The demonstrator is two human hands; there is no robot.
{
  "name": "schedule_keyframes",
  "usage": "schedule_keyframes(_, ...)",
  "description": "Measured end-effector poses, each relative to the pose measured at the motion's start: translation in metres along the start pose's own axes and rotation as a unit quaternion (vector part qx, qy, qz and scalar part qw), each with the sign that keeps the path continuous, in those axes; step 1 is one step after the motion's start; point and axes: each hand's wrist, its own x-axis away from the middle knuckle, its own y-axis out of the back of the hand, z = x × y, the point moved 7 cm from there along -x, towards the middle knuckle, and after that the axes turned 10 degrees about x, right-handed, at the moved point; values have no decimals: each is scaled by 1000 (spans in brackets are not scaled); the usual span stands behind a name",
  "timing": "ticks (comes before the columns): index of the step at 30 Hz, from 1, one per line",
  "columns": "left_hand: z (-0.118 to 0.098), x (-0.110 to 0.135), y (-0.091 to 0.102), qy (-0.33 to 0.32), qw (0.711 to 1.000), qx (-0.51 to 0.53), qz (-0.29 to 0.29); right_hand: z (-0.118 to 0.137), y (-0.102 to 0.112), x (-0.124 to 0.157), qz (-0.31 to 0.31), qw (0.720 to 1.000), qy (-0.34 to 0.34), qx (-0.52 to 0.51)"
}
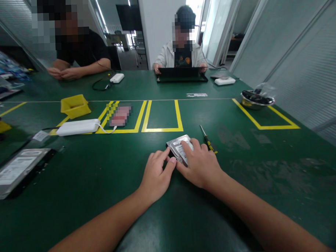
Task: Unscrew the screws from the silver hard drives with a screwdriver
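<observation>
A small silver hard drive (179, 143) with a white label lies tilted on the green table in front of me. My left hand (155, 174) pinches its near left edge between thumb and fingertips. Over its top and right side rests my right hand (199, 163), fingers curled onto the drive and thumb at the near edge. Those fingers hide much of the label. Just beyond my right hand lies a screwdriver (208, 141) with a black and yellow handle, its shaft pointing away from me.
A larger hard drive (17, 170) lies at the left. Beyond are a white power bank (78, 127), a yellow bin (75, 106) and a pixelated phone-like object (120, 116). A metal bowl (257, 102) of dark items stands at right. Two people sit across, one holding a black panel (182, 74).
</observation>
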Motion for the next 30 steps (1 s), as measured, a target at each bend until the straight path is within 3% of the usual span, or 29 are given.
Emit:
schedule_keyframes(11,9,-7,-1,14,1000,1,12,13,-3,9,-5,1000,25,12)
schedule_keyframes(19,24,-14,13,34,997,-48,-45,27,4,29,13,992,104,-73)
schedule_keyframes(22,19,-16,17,-2,995,-81,-59,19,9,32,23,988,126,-86)
schedule_keyframes(26,8,-17,7,-75,987,-137,29,-14,14,26,17,984,144,-103)
schedule_keyframes(30,10,-15,-8,-87,968,-190,142,-105,9,8,-26,999,9,-22)
